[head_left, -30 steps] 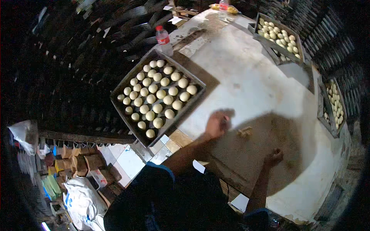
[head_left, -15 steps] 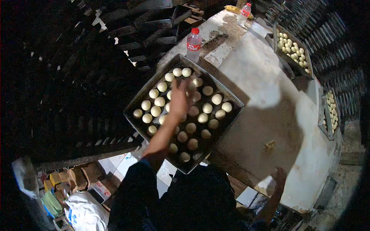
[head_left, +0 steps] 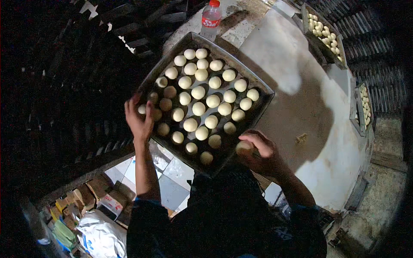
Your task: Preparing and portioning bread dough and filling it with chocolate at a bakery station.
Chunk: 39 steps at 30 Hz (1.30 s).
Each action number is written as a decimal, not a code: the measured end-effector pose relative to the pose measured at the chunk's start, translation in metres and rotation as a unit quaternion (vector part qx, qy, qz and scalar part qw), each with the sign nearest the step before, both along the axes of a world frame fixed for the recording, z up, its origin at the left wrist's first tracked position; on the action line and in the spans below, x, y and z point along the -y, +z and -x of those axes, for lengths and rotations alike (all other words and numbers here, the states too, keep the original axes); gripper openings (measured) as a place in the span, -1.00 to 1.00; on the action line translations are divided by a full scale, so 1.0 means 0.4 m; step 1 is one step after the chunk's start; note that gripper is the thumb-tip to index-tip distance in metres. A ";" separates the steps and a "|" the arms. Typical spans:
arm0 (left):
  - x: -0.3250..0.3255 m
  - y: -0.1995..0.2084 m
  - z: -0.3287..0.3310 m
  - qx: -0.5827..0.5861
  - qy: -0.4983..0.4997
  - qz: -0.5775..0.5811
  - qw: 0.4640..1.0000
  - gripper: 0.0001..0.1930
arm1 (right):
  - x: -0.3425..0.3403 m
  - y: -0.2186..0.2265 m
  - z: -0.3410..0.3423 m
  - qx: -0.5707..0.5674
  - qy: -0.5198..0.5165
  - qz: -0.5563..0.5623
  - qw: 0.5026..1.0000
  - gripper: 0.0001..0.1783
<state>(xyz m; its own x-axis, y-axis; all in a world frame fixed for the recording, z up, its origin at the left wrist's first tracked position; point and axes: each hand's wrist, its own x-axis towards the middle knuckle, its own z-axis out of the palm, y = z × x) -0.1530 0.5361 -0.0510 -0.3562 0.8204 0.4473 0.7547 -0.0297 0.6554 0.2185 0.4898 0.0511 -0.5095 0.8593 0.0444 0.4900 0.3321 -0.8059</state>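
left hand [head_left: 138,120]: fingers and thumb spread, pale round ball [head_left: 142,109] between, at left corner of dark square metal tray [head_left: 254,78]
tray: between both hands, more balls spaced across it
right hand [head_left: 260,152]: curled at tray's lower-right edge; can't tell if gripping

Passage is offered over the bare bench [head_left: 310,112] right of the near tray [head_left: 261,103], broken by a small scrap [head_left: 301,138]. The tray's far corner is crowded by a bottle [head_left: 211,20]; the bench's right edge is lined with other trays [head_left: 313,41].
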 end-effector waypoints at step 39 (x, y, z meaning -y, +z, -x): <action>0.218 -0.174 -1.164 -0.054 -0.282 0.037 0.957 -0.83 | 0.522 -0.473 -1.182 0.281 -0.242 -0.140 0.918 -0.67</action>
<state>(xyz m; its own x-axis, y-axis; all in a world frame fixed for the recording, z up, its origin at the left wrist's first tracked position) 0.3124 0.4489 -0.1206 0.1982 0.8993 0.3898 0.6957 -0.4092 0.5904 0.6915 0.2811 -0.1382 -0.0815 0.9861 0.1447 0.9473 0.1218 -0.2964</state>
